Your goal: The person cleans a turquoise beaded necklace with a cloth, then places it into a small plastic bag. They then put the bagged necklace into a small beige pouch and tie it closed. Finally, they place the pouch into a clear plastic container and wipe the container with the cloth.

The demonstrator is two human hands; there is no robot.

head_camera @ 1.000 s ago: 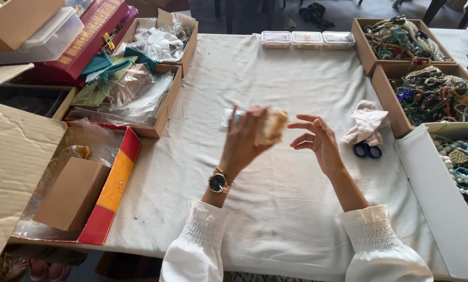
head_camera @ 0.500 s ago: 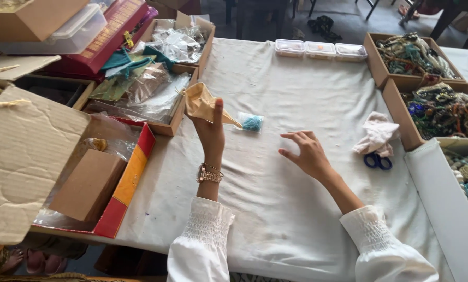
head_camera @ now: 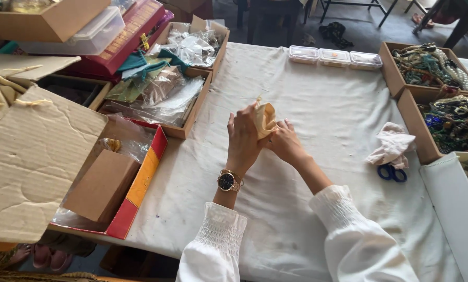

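White cloth [head_camera: 317, 104] is spread over the table seen from the head camera. A small beige fabric pouch [head_camera: 265, 119] is pinched at the table's middle by the left hand [head_camera: 243, 140], while its lower edge is pressed by the right hand [head_camera: 285, 143]. Three clear lidded plastic containers [head_camera: 335, 56] are lined along the far edge. A red-and-orange cardboard box [head_camera: 140, 183] is set at the left.

The hands [head_camera: 262, 137] hide most of the small tan pouch [head_camera: 266, 118].
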